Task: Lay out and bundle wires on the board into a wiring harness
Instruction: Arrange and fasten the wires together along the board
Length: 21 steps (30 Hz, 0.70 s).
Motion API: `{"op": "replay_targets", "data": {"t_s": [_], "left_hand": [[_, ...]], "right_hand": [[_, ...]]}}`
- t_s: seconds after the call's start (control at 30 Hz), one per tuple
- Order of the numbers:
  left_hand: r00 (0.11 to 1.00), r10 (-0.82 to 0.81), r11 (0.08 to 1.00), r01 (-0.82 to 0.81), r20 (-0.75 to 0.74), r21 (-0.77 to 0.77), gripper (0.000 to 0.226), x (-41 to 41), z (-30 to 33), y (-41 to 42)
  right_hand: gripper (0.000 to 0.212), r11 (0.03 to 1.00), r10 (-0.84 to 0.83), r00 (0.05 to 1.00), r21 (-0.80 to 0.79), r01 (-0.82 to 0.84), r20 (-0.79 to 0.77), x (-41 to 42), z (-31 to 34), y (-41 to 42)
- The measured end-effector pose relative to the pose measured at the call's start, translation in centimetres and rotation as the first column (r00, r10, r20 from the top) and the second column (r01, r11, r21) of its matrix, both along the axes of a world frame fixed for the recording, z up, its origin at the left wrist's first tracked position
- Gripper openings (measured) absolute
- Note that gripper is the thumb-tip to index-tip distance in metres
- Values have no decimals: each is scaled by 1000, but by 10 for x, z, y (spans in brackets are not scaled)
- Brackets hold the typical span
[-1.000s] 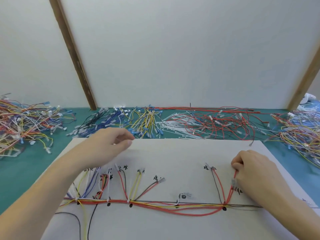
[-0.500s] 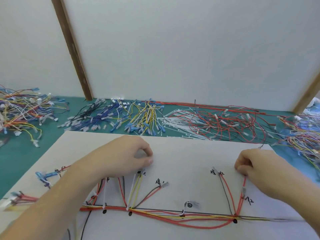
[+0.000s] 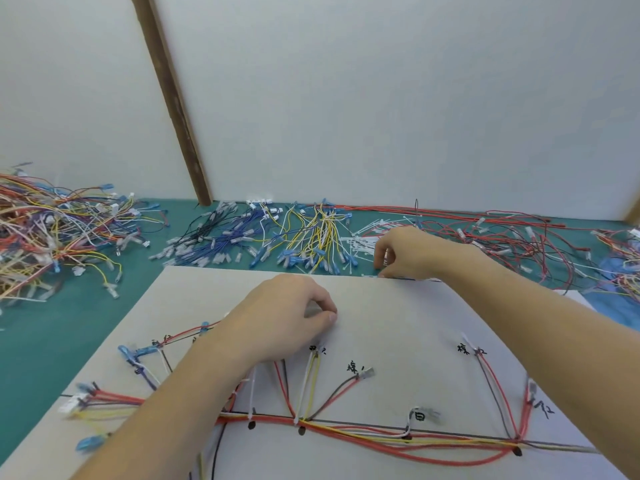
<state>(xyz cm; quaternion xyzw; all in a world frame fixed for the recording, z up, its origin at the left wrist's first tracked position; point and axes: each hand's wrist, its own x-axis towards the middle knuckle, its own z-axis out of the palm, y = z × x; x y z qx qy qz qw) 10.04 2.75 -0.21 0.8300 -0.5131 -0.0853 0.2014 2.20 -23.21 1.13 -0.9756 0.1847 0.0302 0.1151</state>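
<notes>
White board (image 3: 381,306) lying flat on a teal table (image 3: 69,334), marked with black lines, dots and handwritten labels. Along the near edge, a harness trunk (image 3: 398,436) of red, yellow, white and black wires, lying on the board, with branches fanning up toward the labels: a yellow-and-white pair (image 3: 310,382), a red-and-black branch (image 3: 341,393) ending in a clear terminal, and two red branches (image 3: 512,407) at the right. Blue-sleeved terminals (image 3: 133,353) spread at the left end of the trunk. Left hand (image 3: 280,320) resting on the board over the upper ends of the left branches, fingers curled, thumb and forefinger pressed together; cannot tell whether anything is pinched between them. Right hand (image 3: 408,252) reaching past the far edge of the board, fingers curled down into a pile of white cable ties (image 3: 362,244); whether a tie is actually held cannot be told. Behind the board, loose stock lying in heaps: blue wires (image 3: 221,244), yellow wires (image 3: 318,233), red wires (image 3: 512,237), and a mixed tangle (image 3: 45,237) at far left. Behind everything, a white wall panel with a brown wooden strip (image 3: 173,109).
</notes>
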Motion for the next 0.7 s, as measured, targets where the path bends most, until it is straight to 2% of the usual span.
{"op": "replay_targets", "data": {"t_s": [0.2, 0.33, 0.5, 0.6, 0.7], "left_hand": [[1000, 7, 1000, -7, 17, -1, 17, 1, -2, -1], [999, 12, 1000, -12, 33, 1, 18, 0, -2, -2], [999, 9, 1000, -9, 42, 2, 18, -1, -1, -1], [999, 10, 1000, -10, 37, 1, 17, -1, -1, -1], [999, 12, 1000, -12, 45, 2, 17, -2, -1, -1]], "right_hand": [[15, 999, 35, 999, 35, -35, 17, 4, -8, -8], [16, 999, -17, 997, 29, 14, 76, 7, -9, -12], [2, 997, -73, 994, -25, 75, 83, 11, -10, -16], [9, 997, -59, 991, 57, 52, 120, 8, -4, -16], [18, 994, 27, 1000, 109, -26, -7, 3, 2, -14]]}}
